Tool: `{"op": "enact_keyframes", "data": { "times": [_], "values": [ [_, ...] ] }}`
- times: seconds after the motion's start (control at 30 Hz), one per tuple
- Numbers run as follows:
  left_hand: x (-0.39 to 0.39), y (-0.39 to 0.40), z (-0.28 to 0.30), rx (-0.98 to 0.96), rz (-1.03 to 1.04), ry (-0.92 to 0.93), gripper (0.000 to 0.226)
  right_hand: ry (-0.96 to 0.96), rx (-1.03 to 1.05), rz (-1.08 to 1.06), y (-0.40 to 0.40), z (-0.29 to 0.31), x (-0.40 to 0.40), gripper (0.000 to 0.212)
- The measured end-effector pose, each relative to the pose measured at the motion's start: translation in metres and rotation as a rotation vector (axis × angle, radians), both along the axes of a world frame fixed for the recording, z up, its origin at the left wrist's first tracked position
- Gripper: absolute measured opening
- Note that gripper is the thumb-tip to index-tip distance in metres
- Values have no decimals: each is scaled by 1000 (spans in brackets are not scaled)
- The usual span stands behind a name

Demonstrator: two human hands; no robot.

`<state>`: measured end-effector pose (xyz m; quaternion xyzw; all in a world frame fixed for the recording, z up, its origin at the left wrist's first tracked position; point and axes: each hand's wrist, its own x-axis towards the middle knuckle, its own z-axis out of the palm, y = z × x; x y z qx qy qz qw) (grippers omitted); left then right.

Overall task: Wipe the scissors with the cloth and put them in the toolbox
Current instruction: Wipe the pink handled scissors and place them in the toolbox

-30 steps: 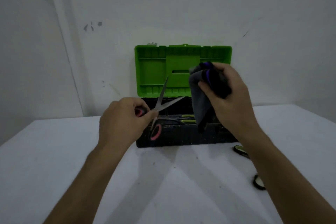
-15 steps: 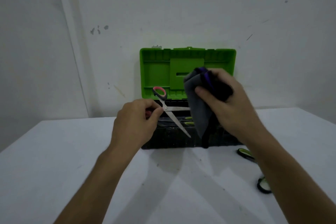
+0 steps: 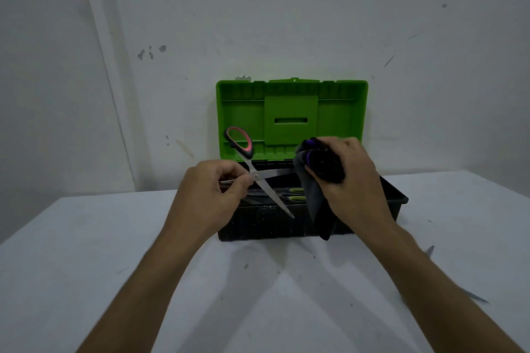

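Note:
My left hand [image 3: 213, 195] grips the scissors [image 3: 259, 178] near the pivot; the blades are spread apart. One pink-and-black handle loop points up and left in front of the lid, and one blade slants down to the right. The other blade runs right and its tip goes into the dark grey cloth [image 3: 315, 195], which has a purple edge. My right hand [image 3: 348, 183] is closed around that bunched cloth, and a tail of it hangs down. Behind both hands stands the toolbox [image 3: 258, 226], a black base with its green lid raised.
Inside the toolbox lie tools with yellow-green handles [image 3: 296, 193]. The box stands on a white table [image 3: 114, 252] against a marked white wall. At the right edge of the table, partly hidden by my right forearm, lies a metal blade tip [image 3: 430, 251].
The view has shifted so the hands sit lower and to the right. My right hand with the cloth has moved right along the horizontal blade, out to its tip. The scissors stay spread.

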<state>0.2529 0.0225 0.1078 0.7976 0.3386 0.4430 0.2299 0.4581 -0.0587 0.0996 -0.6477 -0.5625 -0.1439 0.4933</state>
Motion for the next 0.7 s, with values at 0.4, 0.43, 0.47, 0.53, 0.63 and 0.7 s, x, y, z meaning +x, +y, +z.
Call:
{"op": "enact_keyframes", "data": {
  "times": [0.4, 0.43, 0.47, 0.53, 0.63, 0.7],
  "values": [
    [-5, 1, 3, -39, -86, -2, 19, 38, 48, 184, 3, 8, -11, 45],
    [-7, 5, 2, -72, -89, -29, 18, 64, 54, 138, 2, 8, -4, 44],
    [-8, 7, 1, -102, -86, -50, 18, 73, 55, 87, 2, 8, 4, 44],
    [-7, 10, -2, -145, -81, -79, 19, 48, 60, 26, -1, 6, 13, 44],
    [-5, 11, -5, -90, -3, -21, 17, -15, 101, 120, -3, 8, 8, 47],
    [-4, 9, -4, -65, 8, 12, 17, -98, 88, 226, -3, 10, -2, 52]
  ]
}}
